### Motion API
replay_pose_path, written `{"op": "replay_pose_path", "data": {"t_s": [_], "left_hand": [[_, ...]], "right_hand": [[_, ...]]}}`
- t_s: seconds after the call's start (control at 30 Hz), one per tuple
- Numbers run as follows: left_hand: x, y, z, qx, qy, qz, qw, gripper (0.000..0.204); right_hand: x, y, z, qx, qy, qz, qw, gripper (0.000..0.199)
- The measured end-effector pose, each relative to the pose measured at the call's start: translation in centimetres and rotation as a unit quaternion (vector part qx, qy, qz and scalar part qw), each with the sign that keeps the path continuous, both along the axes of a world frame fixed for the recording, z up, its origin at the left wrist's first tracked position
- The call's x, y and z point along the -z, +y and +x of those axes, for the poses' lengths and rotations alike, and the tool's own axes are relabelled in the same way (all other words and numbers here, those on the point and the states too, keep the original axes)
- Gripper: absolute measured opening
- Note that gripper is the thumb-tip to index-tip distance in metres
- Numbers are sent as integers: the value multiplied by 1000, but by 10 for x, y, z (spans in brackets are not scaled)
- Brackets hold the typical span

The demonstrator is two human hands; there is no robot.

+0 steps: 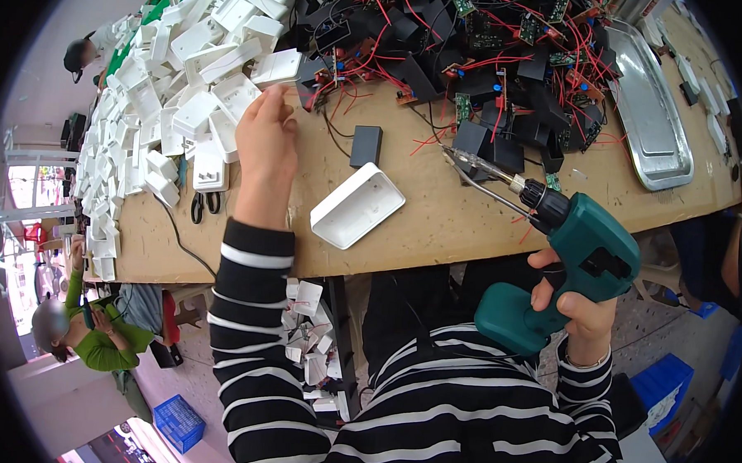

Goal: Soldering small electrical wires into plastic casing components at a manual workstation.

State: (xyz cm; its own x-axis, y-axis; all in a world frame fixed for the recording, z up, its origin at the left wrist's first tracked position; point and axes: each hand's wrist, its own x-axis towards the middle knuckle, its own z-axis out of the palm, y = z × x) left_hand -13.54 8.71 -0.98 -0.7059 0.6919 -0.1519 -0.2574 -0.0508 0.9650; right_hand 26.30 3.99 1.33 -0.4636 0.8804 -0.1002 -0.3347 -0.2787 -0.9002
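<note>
My right hand (579, 311) grips a green cordless drill (598, 250) by its handle. The drill's black chuck and slim metal bit point up-left over the table toward black boxes with red wires. My left hand (267, 136) reaches to the edge of the pile of white plastic casings (198, 112), its fingers curled by one casing; what they hold, if anything, is hidden. Between my hands an open white casing (358, 208) lies hollow side up. Just beyond it is a small black box (365, 147) with a dark wire leading away.
Wired black boxes and green circuit boards (462, 107) heap at the back. A metal tray (653, 120) lies at right, black-handled scissors (206, 206) at left. Below the table edge sits a bin of white parts (312, 345). A person in green (109, 344) is at far left.
</note>
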Motion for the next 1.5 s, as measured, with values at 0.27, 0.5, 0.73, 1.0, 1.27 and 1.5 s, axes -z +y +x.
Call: {"op": "replay_pose_path", "data": {"t_s": [0.27, 0.5, 0.73, 1.0, 1.27, 1.5], "left_hand": [[-38, -55, -5, 14, -28, 264, 964, 11], [-65, -118, 3, 111, 499, 60, 857, 10], [-26, -137, 83, 170, 559, -15, 812, 17], [-6, -132, 105, 63, 668, 19, 741, 22], [2, -130, 106, 64, 709, -26, 702, 18], [3, -132, 107, 53, 715, -10, 697, 18]], "right_hand": [[4, 1, -1, -31, -2, -14, 999, 73], [11, 1, -27, -54, 82, -68, 993, 72], [12, 11, -98, -98, 134, -97, 981, 69], [16, 20, -124, -110, 94, -109, 983, 63], [15, 11, -118, -90, 91, -112, 985, 64], [13, 7, -117, -74, 97, -126, 985, 65]]}}
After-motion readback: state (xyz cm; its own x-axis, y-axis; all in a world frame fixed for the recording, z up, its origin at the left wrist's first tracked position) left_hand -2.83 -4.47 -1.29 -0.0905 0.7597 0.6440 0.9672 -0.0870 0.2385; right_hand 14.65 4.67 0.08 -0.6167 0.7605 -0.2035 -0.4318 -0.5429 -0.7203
